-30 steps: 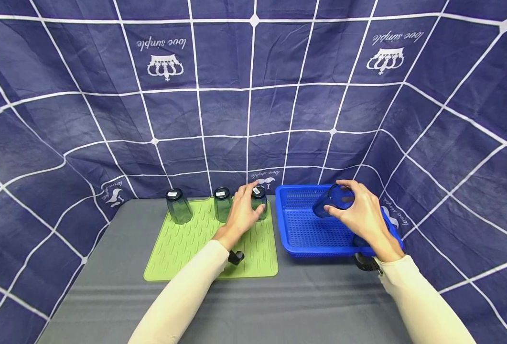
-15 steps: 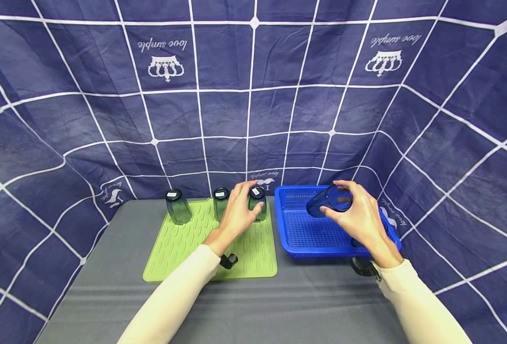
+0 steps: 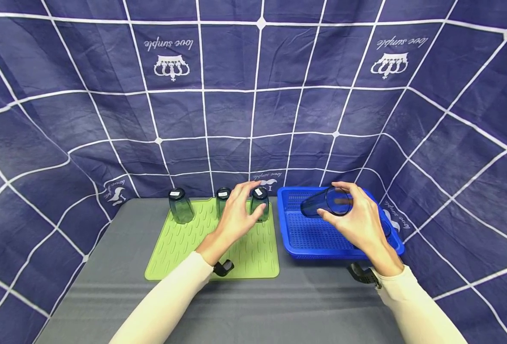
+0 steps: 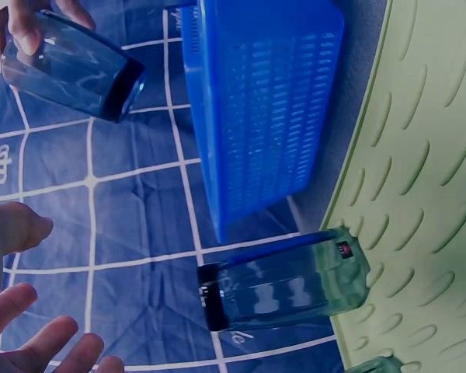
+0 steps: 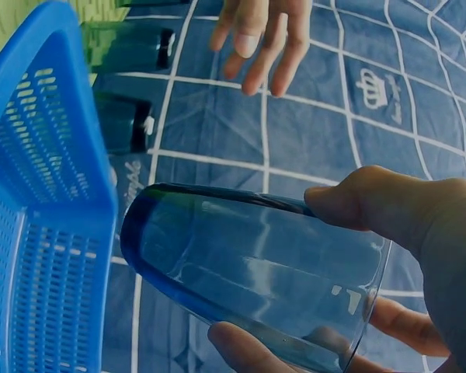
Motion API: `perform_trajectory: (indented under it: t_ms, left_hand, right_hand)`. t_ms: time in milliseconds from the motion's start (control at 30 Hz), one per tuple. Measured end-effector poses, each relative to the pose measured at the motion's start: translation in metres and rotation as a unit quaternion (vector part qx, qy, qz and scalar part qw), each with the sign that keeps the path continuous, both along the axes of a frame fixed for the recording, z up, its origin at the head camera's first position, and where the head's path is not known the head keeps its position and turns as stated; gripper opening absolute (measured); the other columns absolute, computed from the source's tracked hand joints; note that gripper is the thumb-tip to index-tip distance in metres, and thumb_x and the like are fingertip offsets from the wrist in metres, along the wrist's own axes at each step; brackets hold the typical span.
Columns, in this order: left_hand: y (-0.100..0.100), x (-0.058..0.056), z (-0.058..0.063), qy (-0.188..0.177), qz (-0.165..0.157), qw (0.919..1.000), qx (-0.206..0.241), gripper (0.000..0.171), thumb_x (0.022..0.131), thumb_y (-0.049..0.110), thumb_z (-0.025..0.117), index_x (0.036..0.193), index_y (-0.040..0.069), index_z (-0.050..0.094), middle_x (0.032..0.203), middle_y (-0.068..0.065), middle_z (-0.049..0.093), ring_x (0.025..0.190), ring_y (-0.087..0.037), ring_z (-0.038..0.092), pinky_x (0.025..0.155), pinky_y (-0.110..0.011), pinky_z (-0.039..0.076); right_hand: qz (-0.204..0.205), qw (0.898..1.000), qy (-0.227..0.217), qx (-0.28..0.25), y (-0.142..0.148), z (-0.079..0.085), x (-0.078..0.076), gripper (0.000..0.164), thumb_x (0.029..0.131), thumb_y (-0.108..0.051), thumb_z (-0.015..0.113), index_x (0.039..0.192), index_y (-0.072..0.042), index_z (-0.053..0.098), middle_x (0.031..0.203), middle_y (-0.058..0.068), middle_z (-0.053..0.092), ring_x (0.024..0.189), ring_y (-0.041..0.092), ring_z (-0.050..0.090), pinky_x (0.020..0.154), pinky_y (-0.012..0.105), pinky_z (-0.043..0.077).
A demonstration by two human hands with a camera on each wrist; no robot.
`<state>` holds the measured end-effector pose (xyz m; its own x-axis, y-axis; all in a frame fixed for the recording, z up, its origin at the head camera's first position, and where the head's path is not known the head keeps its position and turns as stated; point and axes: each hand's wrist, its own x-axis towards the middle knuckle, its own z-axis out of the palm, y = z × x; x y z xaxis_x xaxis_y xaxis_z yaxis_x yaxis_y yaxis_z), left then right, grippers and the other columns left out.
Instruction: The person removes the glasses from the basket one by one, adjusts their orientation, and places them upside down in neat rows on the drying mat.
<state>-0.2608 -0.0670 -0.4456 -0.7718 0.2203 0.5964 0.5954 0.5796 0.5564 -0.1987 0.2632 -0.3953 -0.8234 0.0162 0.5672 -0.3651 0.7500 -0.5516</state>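
Note:
My right hand (image 3: pixel 360 217) grips a blue-tinted drinking glass (image 5: pixel 248 268) near its rim, thumb on one side and fingers on the other. The glass is tilted above the blue plastic basket (image 3: pixel 313 252), its thick base pointing left. My left hand (image 3: pixel 238 215) hovers over the green mat (image 3: pixel 184 253), fingers spread and apart from any glass. Closest to it is an upside-down glass (image 4: pixel 287 284) at the mat's back right corner. Two more inverted glasses, a middle glass (image 3: pixel 221 203) partly behind my left hand and a left glass (image 3: pixel 182 208), stand along the mat's back edge.
Another dark glass (image 3: pixel 384 228) lies in the basket's right end, mostly hidden by my right wrist. A blue curtain (image 3: pixel 231 114) with white lines hangs behind and along both sides. Grey cloth (image 3: pixel 287 306) covers the table in front of the mat and basket.
My right hand has carried the held glass slightly left and tipped it flatter above the basket. My left hand has drawn back a little toward the lower left, still spread.

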Motion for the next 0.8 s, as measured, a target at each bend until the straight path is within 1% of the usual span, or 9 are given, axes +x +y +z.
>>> perform_trajectory:
  t_ms: [133, 267, 400, 467, 633, 700, 800]
  left_hand:
    - [-0.003, 0.007, 0.004, 0.016, -0.003, 0.9999, 0.003, 0.066, 0.101, 0.019, 0.089, 0.162, 0.012, 0.065, 0.161, -0.018, 0.068, 0.151, -0.041, 0.065, 0.129, -0.06, 0.054]
    - [-0.007, 0.012, 0.007, 0.029, -0.005, 0.9996, 0.006, 0.065, 0.101, 0.019, 0.089, 0.162, 0.014, 0.066, 0.16, -0.016, 0.068, 0.151, -0.04, 0.066, 0.128, -0.058, 0.054]
    - [-0.009, 0.018, 0.009, 0.041, -0.006, 0.9991, 0.013, 0.063, 0.101, 0.019, 0.089, 0.161, 0.015, 0.068, 0.16, -0.016, 0.069, 0.15, -0.04, 0.067, 0.126, -0.06, 0.056]
    - [-0.01, 0.021, 0.01, 0.047, -0.007, 0.9988, 0.014, 0.063, 0.101, 0.019, 0.089, 0.16, 0.015, 0.069, 0.159, -0.016, 0.069, 0.149, -0.04, 0.068, 0.126, -0.06, 0.057]
    - [-0.012, 0.026, 0.013, 0.059, -0.017, 0.998, 0.016, 0.061, 0.102, 0.018, 0.088, 0.159, 0.012, 0.069, 0.158, -0.016, 0.069, 0.148, -0.038, 0.069, 0.126, -0.058, 0.057]
    - [-0.013, 0.028, 0.014, 0.063, -0.02, 0.9976, 0.018, 0.06, 0.102, 0.019, 0.088, 0.159, 0.011, 0.069, 0.158, -0.016, 0.07, 0.148, -0.037, 0.069, 0.126, -0.056, 0.057]
    - [-0.014, 0.032, 0.016, 0.065, -0.023, 0.9973, 0.024, 0.059, 0.102, 0.02, 0.087, 0.158, 0.012, 0.07, 0.158, -0.014, 0.07, 0.149, -0.035, 0.069, 0.126, -0.055, 0.057]
  right_hand:
    - [0.002, 1.0, 0.005, -0.008, -0.005, 0.002, 0.004, 0.079, 0.081, -0.024, 0.108, 0.151, -0.015, 0.071, 0.14, 0.013, 0.081, 0.107, 0.037, 0.089, 0.088, 0.009, 0.05]
    - [0.011, 1.0, 0.008, -0.022, -0.009, 0.003, 0.008, 0.079, 0.081, -0.023, 0.108, 0.15, -0.015, 0.071, 0.139, 0.012, 0.081, 0.106, 0.036, 0.089, 0.087, 0.006, 0.05]
    - [0.026, 0.999, 0.005, -0.043, -0.013, 0.003, 0.011, 0.079, 0.081, -0.022, 0.108, 0.15, -0.014, 0.07, 0.14, 0.012, 0.08, 0.106, 0.037, 0.089, 0.087, 0.004, 0.054]
    - [0.032, 0.998, 0.002, -0.054, -0.014, 0.002, 0.012, 0.079, 0.082, -0.022, 0.108, 0.15, -0.014, 0.07, 0.14, 0.012, 0.08, 0.107, 0.037, 0.089, 0.086, 0.005, 0.056]
    - [0.044, 0.996, -0.004, -0.082, -0.018, 0.002, 0.014, 0.078, 0.083, -0.02, 0.107, 0.15, -0.013, 0.069, 0.141, 0.011, 0.079, 0.109, 0.036, 0.088, 0.079, 0.011, 0.062]
    - [0.047, 0.995, -0.008, -0.093, -0.02, 0.002, 0.015, 0.077, 0.084, -0.019, 0.107, 0.15, -0.012, 0.069, 0.142, 0.01, 0.079, 0.111, 0.031, 0.088, 0.077, 0.012, 0.063]
    - [0.05, 0.993, -0.014, -0.11, -0.024, 0.002, 0.016, 0.077, 0.084, -0.018, 0.107, 0.15, -0.01, 0.067, 0.142, 0.008, 0.077, 0.111, 0.014, 0.086, 0.078, 0.013, 0.064]
